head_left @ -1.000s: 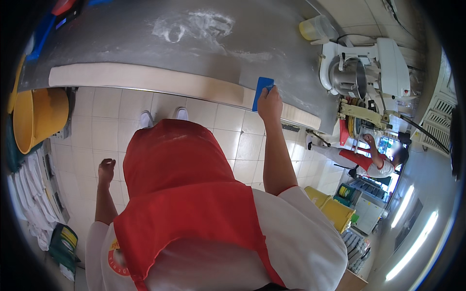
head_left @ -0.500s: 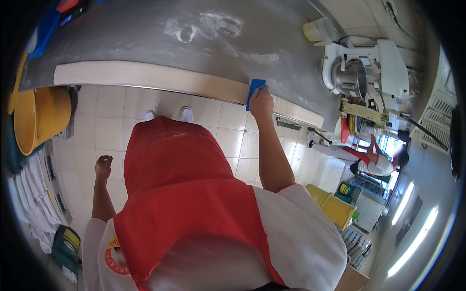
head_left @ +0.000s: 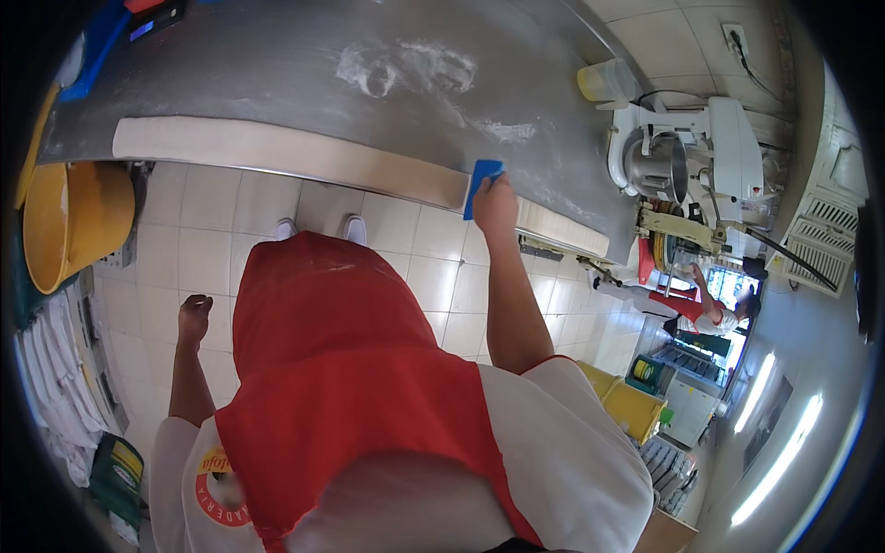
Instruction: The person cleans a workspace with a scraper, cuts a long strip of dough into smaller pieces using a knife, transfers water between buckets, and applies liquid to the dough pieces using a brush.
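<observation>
My right hand (head_left: pixel 494 203) grips a flat blue scraper (head_left: pixel 482 173) across a long pale strip, apparently dough (head_left: pixel 286 145), lying along the front edge of the grey metal worktop (head_left: pixel 258 64). My left hand (head_left: pixel 194 318) hangs beside my red apron (head_left: pixel 332 323), away from the worktop, with its fingers loosely curled and nothing visible in them. White flour smears (head_left: pixel 406 69) lie on the worktop beyond the strip.
A white mixer (head_left: pixel 737 138) with a steel bowl and a translucent tub (head_left: pixel 608 81) stand at right. Further right a co-worker (head_left: pixel 710 313) stands by machinery. A dark scale (head_left: pixel 152 23) is at upper left, a yellow bin (head_left: pixel 69 221) at left, yellow containers (head_left: pixel 627 405) at lower right.
My right hand and the scraper have moved left along the strip. The co-worker's arms and body have shifted slightly. My left hand stays hanging at my side.
</observation>
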A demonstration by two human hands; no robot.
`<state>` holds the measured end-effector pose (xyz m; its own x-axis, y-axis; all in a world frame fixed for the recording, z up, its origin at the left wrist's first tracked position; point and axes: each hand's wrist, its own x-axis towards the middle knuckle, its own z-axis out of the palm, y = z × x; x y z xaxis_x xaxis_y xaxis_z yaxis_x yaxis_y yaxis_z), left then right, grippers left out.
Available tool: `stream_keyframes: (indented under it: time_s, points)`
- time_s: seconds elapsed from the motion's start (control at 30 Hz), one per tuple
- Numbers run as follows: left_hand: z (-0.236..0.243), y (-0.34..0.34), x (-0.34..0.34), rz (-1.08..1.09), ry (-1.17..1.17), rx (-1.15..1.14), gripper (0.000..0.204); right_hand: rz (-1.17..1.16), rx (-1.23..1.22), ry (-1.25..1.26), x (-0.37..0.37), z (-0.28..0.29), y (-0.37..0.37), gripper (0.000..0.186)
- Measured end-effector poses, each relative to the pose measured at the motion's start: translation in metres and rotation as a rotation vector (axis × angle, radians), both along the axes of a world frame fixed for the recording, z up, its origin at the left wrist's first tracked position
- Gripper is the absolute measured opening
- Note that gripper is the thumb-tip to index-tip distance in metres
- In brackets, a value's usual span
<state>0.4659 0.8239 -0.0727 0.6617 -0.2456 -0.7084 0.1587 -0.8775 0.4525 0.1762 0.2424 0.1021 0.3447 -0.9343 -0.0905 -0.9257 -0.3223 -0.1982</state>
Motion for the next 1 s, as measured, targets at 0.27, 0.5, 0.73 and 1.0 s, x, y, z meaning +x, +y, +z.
stream_keyframes:
  time_s: [0.27,0.5,0.73,1.0]
  points:
    - [-0.032,0.042,0.022,-0.062,-0.021,0.005,0.041,0.017,-0.073,-0.085,0.028,0.019,0.014,0.029]
    - [-0.015,0.032,0.054,-0.039,0.006,-0.012,0.042,0.027,-0.081,-0.118,0.04,0.024,0.024,0.024]
    - [0.001,0.028,0.057,0.0,-0.039,-0.022,0.038,0.052,-0.039,-0.1,0.05,0.017,0.033,0.026]
    - [0.024,0.028,0.025,0.084,-0.05,0.005,0.038,0.084,0.005,-0.062,0.066,0.003,0.046,0.03]
